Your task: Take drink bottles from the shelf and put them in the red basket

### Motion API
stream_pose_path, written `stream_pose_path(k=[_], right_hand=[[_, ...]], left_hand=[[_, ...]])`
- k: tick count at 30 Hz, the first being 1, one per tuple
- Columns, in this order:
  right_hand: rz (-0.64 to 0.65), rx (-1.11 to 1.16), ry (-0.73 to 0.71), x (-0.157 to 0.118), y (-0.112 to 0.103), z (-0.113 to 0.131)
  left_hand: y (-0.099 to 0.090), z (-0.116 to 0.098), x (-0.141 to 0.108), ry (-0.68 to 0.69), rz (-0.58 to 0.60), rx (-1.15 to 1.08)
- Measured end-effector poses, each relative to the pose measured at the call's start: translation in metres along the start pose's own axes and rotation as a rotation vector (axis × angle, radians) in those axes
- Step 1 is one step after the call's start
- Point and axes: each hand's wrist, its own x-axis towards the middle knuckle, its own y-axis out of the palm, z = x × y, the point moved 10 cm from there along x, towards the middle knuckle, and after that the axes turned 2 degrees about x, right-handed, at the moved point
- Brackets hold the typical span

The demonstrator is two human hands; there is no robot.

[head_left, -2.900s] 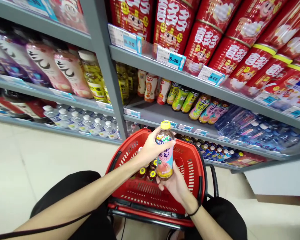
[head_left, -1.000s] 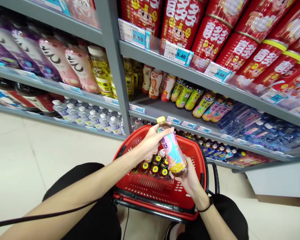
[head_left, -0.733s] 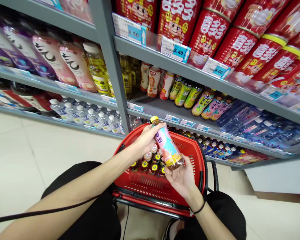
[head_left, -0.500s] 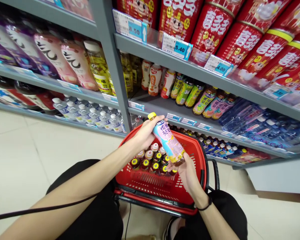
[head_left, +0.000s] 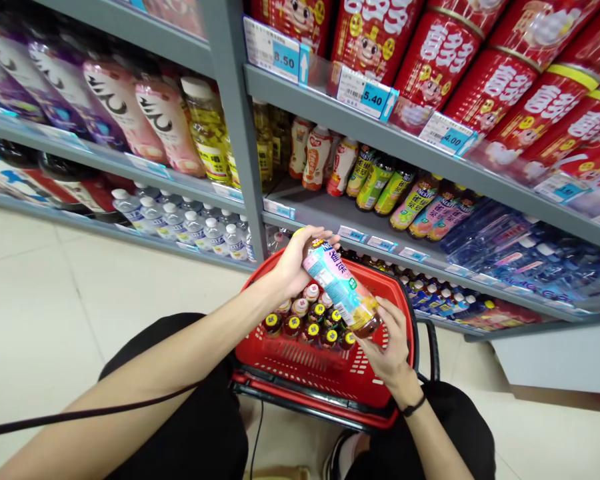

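A tea bottle (head_left: 341,285) with a pink and light-blue label is held tilted over the red basket (head_left: 300,380), its bottom toward the lower right. My left hand (head_left: 296,261) is wrapped round its neck end, covering most of the yellow cap. At the bottom end, my right hand (head_left: 391,343) grips it between thumb and fingers. Beneath it in the basket stand several small bottles, some with yellow caps (head_left: 293,325) and some with white caps (head_left: 311,291).
Shelving (head_left: 320,208) fills the far side, with juice and tea bottles (head_left: 415,207) on the middle shelf and red cans (head_left: 433,70) above. Water bottles (head_left: 193,227) stand low on the left. The basket's black handle (head_left: 433,350) sticks out right. A cable (head_left: 87,415) crosses my left arm.
The bottle has turned about its length, so a different side of its label shows. My right hand has shifted its grip, its fingers now over the bottle's right side. The view has moved slightly.
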Motion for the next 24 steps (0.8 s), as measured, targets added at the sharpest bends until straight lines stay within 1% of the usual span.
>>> stream_pose_path(k=[1,3,5,6,8,11,13,15,16,18,21,23,24], right_hand=[[0.025,-0.040,-0.059,0.000,0.000,0.005],[0.062,-0.082,-0.105,0.000,0.001,0.008],[0.044,-0.061,-0.074,0.000,0.002,0.009],[0.013,-0.027,-0.032,0.000,0.002,0.008],[-0.064,0.074,0.115,0.000,0.003,0.000],[-0.161,0.315,0.434,-0.004,0.011,-0.021],[-0.197,0.548,0.649,-0.010,0.024,-0.034],[-0.193,0.782,0.849,-0.018,0.041,-0.041],[-0.172,0.884,0.938,-0.023,0.050,-0.041],[-0.083,1.067,1.087,-0.033,0.070,-0.033],[0.126,1.333,1.267,-0.048,0.099,-0.010],[0.244,1.467,1.376,-0.057,0.110,0.004],[0.277,1.513,1.418,-0.060,0.113,0.008]], left_hand=[[0.000,0.000,-0.001,-0.004,-0.005,-0.003],[0.000,0.001,-0.002,-0.025,-0.017,-0.001],[0.000,0.002,-0.003,-0.039,-0.010,0.003],[0.002,0.001,-0.003,-0.035,0.003,0.006],[0.006,-0.003,-0.004,-0.001,0.040,0.019],[0.013,-0.011,-0.009,0.056,0.086,0.036],[0.019,-0.013,-0.013,0.061,0.128,0.047],[0.027,-0.012,-0.016,0.058,0.186,0.074],[0.030,-0.011,-0.018,0.055,0.214,0.091],[0.034,-0.006,-0.019,0.046,0.251,0.117],[0.035,0.000,-0.020,0.039,0.263,0.122],[0.033,0.002,-0.019,0.034,0.253,0.116],[0.032,0.003,-0.019,0.032,0.248,0.111]])
